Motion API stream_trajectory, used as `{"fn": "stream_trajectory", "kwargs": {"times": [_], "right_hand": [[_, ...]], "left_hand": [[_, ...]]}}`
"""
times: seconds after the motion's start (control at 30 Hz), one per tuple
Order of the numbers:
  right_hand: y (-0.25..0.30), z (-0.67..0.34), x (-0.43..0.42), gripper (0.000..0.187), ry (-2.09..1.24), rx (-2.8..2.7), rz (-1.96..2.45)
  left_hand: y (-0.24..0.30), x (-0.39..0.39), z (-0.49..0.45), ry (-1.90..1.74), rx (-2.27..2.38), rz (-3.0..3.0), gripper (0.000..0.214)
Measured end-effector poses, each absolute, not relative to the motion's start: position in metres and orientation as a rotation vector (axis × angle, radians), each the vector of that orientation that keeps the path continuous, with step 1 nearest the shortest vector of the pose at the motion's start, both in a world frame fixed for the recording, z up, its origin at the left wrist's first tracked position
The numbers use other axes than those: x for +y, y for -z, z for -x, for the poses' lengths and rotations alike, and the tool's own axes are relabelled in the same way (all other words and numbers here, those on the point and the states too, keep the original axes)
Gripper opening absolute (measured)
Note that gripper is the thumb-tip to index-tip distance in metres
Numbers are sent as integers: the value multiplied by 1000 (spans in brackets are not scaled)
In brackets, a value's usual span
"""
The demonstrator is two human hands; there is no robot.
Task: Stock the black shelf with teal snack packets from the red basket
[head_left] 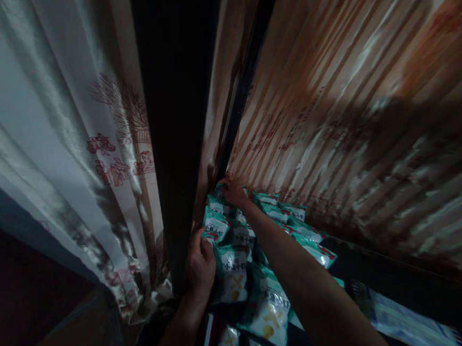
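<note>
Several green and white snack packets [238, 268] hang in a strip in dim light between a dark post and a rusty corrugated sheet. My left hand [201, 265] is closed round the left edge of the strip, beside a packet with yellow snack pictures. My right hand [233, 192] reaches further up, fingers curled on the top packets [217, 203] where the strip meets the corrugated sheet. My right forearm crosses over the lower packets [268, 314].
A pale curtain [72, 143] with red printed figures hangs on the left. A dark upright post [171, 119] stands beside the packets. A rusty corrugated metal sheet [349, 105] fills the right. A light printed bag [406, 324] lies at the lower right.
</note>
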State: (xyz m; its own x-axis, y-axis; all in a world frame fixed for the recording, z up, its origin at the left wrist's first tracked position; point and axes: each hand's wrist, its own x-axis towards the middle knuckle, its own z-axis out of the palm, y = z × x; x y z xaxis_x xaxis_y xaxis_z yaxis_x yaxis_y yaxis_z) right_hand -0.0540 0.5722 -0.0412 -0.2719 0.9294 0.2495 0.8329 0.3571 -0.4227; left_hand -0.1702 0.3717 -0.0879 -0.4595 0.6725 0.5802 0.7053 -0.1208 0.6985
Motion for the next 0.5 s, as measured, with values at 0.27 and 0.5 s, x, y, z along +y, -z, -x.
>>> {"fn": "stream_trajectory", "kwargs": {"times": [0.27,0.5], "right_hand": [[46,61,571,31,-181,-2137,1801],[46,55,570,33,-127,-2150,1850]], "left_hand": [[90,373,171,1664,-2026,1620,26],[89,373,172,1598,-1973,1614,25]]}}
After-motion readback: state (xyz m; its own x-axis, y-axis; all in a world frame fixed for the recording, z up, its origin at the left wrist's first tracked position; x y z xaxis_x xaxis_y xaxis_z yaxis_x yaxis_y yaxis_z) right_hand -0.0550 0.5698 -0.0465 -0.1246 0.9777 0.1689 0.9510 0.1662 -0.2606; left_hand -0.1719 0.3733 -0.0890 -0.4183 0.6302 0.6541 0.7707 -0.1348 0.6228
